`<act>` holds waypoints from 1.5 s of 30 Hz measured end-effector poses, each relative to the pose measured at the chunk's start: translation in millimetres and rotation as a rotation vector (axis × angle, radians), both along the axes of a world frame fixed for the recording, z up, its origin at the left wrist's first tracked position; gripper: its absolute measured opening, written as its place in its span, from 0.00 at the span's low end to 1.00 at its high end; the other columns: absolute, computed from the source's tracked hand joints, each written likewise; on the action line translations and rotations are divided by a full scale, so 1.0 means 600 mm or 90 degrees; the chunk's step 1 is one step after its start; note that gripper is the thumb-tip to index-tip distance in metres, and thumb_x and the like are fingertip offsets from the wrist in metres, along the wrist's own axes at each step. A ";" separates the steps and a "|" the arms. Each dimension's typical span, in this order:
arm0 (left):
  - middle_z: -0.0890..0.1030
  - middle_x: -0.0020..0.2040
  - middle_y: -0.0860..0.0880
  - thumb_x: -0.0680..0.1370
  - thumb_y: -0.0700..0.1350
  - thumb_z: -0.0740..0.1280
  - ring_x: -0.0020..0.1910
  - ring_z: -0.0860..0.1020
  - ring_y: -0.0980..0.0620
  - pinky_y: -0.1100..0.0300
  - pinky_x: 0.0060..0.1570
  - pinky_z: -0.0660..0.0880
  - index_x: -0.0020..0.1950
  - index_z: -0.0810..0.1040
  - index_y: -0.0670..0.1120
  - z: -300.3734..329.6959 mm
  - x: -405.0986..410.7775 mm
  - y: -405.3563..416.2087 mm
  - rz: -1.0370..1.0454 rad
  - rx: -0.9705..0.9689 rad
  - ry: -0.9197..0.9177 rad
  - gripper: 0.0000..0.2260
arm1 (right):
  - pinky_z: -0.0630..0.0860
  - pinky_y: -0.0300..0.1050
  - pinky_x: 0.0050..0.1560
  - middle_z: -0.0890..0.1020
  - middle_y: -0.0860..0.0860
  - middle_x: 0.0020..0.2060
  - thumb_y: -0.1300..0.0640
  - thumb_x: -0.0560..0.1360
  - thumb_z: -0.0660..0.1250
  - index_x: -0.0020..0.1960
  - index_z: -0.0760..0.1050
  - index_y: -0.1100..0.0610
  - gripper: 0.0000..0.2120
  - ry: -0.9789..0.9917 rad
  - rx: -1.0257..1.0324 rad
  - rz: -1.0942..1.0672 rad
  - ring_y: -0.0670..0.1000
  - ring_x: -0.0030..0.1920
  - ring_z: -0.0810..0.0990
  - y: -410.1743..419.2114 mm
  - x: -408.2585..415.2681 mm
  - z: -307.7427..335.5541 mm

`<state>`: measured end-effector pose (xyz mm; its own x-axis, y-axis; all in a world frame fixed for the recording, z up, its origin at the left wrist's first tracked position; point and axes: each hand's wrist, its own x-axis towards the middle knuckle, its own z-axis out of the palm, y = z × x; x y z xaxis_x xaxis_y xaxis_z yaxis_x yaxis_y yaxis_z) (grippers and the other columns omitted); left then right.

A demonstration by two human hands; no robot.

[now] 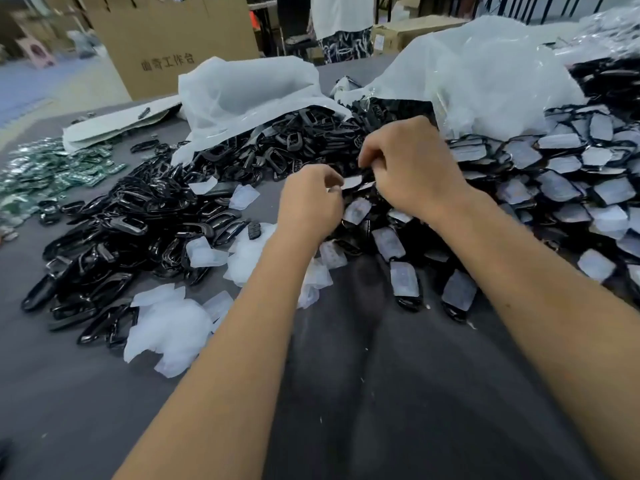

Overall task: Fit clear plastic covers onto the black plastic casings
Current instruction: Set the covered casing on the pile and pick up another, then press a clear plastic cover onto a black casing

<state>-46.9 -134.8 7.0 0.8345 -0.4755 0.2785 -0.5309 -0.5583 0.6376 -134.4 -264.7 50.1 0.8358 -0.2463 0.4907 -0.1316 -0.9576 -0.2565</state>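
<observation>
Head view showed the left hand and right hand both pinching one flat clear plastic cover, lying sideways between them.

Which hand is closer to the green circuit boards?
Left. The left hand is mid-table, with the pile of green circuit boards far off to its left; the right hand is farther right still.

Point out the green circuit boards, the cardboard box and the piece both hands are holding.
green circuit boards (pixel 52 171), head view, middle of the pile
cardboard box (pixel 166 39), head view, front face
held piece (pixel 351 182), head view, pale film between the fingers
</observation>
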 end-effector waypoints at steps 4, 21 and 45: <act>0.85 0.53 0.46 0.76 0.35 0.65 0.56 0.81 0.45 0.54 0.54 0.77 0.53 0.85 0.45 -0.016 0.038 0.043 0.027 0.070 -0.002 0.12 | 0.78 0.49 0.42 0.83 0.55 0.42 0.63 0.74 0.67 0.46 0.83 0.54 0.07 0.201 -0.005 0.054 0.60 0.46 0.83 0.063 0.065 -0.035; 0.73 0.72 0.46 0.78 0.39 0.66 0.73 0.66 0.39 0.40 0.67 0.67 0.72 0.72 0.52 -0.037 0.235 0.046 0.033 0.401 -0.236 0.22 | 0.85 0.50 0.48 0.85 0.50 0.47 0.57 0.73 0.79 0.55 0.82 0.52 0.12 0.423 0.175 0.143 0.52 0.45 0.85 0.063 0.133 -0.039; 0.73 0.45 0.38 0.76 0.44 0.66 0.50 0.73 0.37 0.49 0.49 0.68 0.32 0.65 0.45 -0.003 0.163 0.085 -0.044 0.485 -0.160 0.15 | 0.77 0.50 0.47 0.81 0.53 0.46 0.44 0.73 0.78 0.49 0.76 0.59 0.20 0.329 0.027 0.156 0.55 0.47 0.78 0.175 0.091 -0.070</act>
